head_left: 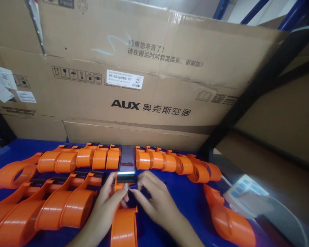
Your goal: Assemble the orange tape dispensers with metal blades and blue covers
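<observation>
An orange tape dispenser [124, 226] with a toothed metal blade [126, 176] lies in front of me at the middle of the blue surface. My left hand [110, 197] grips its neck just below the blade, thumb on top. Close by on the right, my right hand [150, 193] has its thumb and index finger bent together at a small dark blue part [133, 186] on the dispenser's side. Whether the fingertips hold that part is hard to make out. Beyond the blade is a greyish flat piece [128, 156], partly pixelated.
Rows of orange dispensers [67, 161] stand at the back and left, more [170, 162] at the back right. Two nested orange pieces [230, 219] lie at the right, beside a white and blue box [247, 192]. A large cardboard panel [154, 89] rises behind the blue surface [185, 195].
</observation>
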Available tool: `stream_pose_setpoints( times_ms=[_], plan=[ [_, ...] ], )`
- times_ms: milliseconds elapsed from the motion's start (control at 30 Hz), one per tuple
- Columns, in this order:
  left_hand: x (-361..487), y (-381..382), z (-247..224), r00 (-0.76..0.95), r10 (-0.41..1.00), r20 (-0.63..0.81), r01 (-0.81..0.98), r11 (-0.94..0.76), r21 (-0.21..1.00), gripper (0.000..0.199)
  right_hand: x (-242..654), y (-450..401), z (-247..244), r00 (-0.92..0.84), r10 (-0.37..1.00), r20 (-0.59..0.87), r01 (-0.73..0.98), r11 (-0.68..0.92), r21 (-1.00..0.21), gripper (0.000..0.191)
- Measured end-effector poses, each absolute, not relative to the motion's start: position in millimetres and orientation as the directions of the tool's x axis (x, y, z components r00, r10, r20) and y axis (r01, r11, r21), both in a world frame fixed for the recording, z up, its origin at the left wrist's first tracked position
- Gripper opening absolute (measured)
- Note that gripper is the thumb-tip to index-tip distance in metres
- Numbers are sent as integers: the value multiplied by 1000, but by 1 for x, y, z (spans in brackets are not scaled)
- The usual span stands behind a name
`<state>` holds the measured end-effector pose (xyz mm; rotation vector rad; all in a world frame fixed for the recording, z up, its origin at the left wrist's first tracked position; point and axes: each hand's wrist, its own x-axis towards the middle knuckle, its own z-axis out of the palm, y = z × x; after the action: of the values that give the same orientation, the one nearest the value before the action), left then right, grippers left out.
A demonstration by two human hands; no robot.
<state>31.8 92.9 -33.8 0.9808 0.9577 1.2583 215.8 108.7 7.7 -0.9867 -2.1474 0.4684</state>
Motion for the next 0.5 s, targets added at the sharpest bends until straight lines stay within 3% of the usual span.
stream_pose_setpoints(
  times_ms=[133, 200, 300, 367, 500],
  plan=[
    [33, 93, -31, 68, 996, -66, -416, 88, 905, 26, 222, 105, 15, -428, 771, 471, 474, 635, -610, 14],
    [33, 93, -29, 105, 990, -99, -458, 136, 878, 30, 226, 105, 16, -341, 808, 480, 431, 588, -685, 17],
    [34, 91, -25, 176, 975, -136, -485, 206, 850, 58, 226, 104, 18, -254, 895, 366, 282, 430, -857, 16],
    [36, 89, -23, 171, 975, -144, -519, 214, 828, 79, 223, 103, 20, -331, 913, 239, 131, 296, -946, 31],
    [37, 81, -18, 273, 950, -154, -510, 278, 814, 85, 217, 102, 23, -490, 861, 136, -59, 123, -991, 43]
  ],
)
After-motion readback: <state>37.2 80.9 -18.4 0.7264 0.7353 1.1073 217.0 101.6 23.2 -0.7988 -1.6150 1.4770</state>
